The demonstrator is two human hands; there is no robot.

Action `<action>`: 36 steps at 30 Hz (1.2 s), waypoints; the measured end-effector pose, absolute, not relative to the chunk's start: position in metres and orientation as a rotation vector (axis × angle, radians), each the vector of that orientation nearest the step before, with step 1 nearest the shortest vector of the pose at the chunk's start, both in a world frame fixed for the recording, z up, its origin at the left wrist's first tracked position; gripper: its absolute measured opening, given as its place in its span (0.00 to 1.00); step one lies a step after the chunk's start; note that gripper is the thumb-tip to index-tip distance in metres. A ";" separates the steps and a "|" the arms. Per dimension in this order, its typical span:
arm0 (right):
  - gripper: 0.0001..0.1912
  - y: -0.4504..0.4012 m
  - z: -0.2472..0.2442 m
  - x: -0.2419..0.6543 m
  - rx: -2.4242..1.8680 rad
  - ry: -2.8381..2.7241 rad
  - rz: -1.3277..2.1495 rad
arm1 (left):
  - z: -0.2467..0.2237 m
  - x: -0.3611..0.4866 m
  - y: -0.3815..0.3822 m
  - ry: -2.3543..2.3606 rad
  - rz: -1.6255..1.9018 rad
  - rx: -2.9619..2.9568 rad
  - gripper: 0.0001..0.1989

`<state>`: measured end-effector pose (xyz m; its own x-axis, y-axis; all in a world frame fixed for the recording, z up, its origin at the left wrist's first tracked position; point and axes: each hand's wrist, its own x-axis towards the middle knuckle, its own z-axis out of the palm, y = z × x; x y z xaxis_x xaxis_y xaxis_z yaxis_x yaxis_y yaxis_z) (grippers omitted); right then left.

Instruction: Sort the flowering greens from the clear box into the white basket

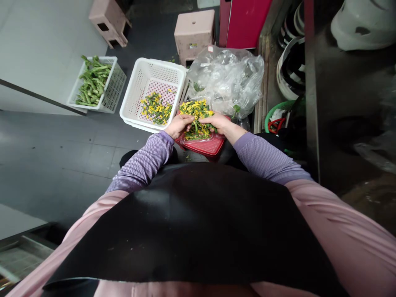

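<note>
Yellow-flowered greens [198,108] fill a clear plastic container [198,141] on a red stool [206,147]. Over the container, my left hand [179,126] is closed in a pinch at a flowering stem. My right hand [220,123] comes from the other side, its fingers wrapped round several green stems with yellow blooms. The fingertips of both hands are close together, and the greens partly hide them. Left of the stool, a white perforated basket [131,97] holds a loose pile of the same flowering greens [156,109].
A crumpled clear plastic bag [230,80] lies just beyond my right hand. Farther left, thick green stalks [94,82] fill another white basket [115,88]. Pale pink stools [193,31] stand behind. On the right are a metal shelf post [311,95] and a green tub [272,111].
</note>
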<state>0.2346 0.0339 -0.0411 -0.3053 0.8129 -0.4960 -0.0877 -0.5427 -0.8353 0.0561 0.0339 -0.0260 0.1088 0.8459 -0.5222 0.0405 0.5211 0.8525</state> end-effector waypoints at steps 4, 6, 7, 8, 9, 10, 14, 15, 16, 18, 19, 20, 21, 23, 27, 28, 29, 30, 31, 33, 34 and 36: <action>0.14 0.031 -0.045 0.232 -1.357 -0.985 1.896 | -0.025 0.068 0.027 1.331 0.747 0.871 0.09; 0.12 0.032 -0.043 0.232 -1.354 -0.954 1.907 | -0.024 0.070 0.026 1.332 0.756 0.881 0.08; 0.11 0.034 -0.042 0.233 -1.357 -0.931 1.918 | -0.024 0.069 0.026 1.326 0.765 0.868 0.07; 0.10 0.035 -0.041 0.234 -1.365 -0.897 1.930 | -0.024 0.068 0.027 1.317 0.777 0.843 0.07; 0.10 0.037 -0.039 0.235 -1.372 -0.851 1.948 | -0.024 0.065 0.027 1.308 0.789 0.812 0.07; 0.09 0.038 -0.037 0.236 -1.370 -0.797 1.970 | -0.025 0.063 0.028 1.302 0.800 0.783 0.07; 0.04 0.041 -0.032 0.238 -1.297 -0.624 2.100 | -0.028 0.058 0.024 1.265 0.760 0.767 0.06; 0.04 0.041 -0.031 0.237 -1.288 -0.617 2.116 | -0.029 0.060 0.023 1.250 0.744 0.783 0.06; 0.04 0.040 -0.031 0.237 -1.290 -0.623 2.121 | -0.030 0.062 0.021 1.238 0.736 0.802 0.06; 0.04 0.038 -0.030 0.236 -1.300 -0.647 2.127 | -0.031 0.066 0.018 1.233 0.741 0.837 0.07; 0.04 0.037 -0.030 0.235 -1.303 -0.658 2.134 | -0.032 0.068 0.017 1.234 0.747 0.847 0.08; 0.04 0.036 -0.030 0.235 -1.305 -0.663 2.144 | -0.032 0.069 0.016 1.232 0.751 0.849 0.08; 0.04 0.036 -0.030 0.234 -1.304 -0.662 2.155 | -0.032 0.070 0.016 1.222 0.753 0.843 0.08; 0.05 0.035 -0.031 0.234 -1.298 -0.653 2.165 | -0.032 0.070 0.016 1.182 0.753 0.803 0.07; 0.06 0.034 -0.036 0.232 -1.290 -0.695 2.146 | -0.028 0.070 0.015 1.212 0.761 0.764 0.06; 0.04 0.034 -0.038 0.231 -1.287 -0.743 2.101 | -0.028 0.071 0.014 1.246 0.755 0.774 0.06; 0.03 0.033 -0.042 0.230 -1.288 -0.810 2.031 | -0.027 0.072 0.014 1.278 0.741 0.786 0.07; 0.05 0.033 -0.045 0.229 -1.292 -0.888 1.939 | -0.027 0.074 0.015 1.305 0.720 0.792 0.08; 0.08 0.033 -0.048 0.227 -1.299 -0.972 1.836 | -0.027 0.076 0.016 1.330 0.702 0.789 0.09; 0.12 0.034 -0.054 0.225 -1.302 -1.142 1.657 | -0.029 0.078 0.019 1.391 0.679 0.740 0.11; 0.13 0.034 -0.056 0.225 -1.293 -1.215 1.601 | -0.031 0.078 0.021 1.425 0.672 0.698 0.12; 0.11 0.033 -0.057 0.225 -1.274 -1.271 1.557 | -0.034 0.077 0.026 1.475 0.685 0.617 0.13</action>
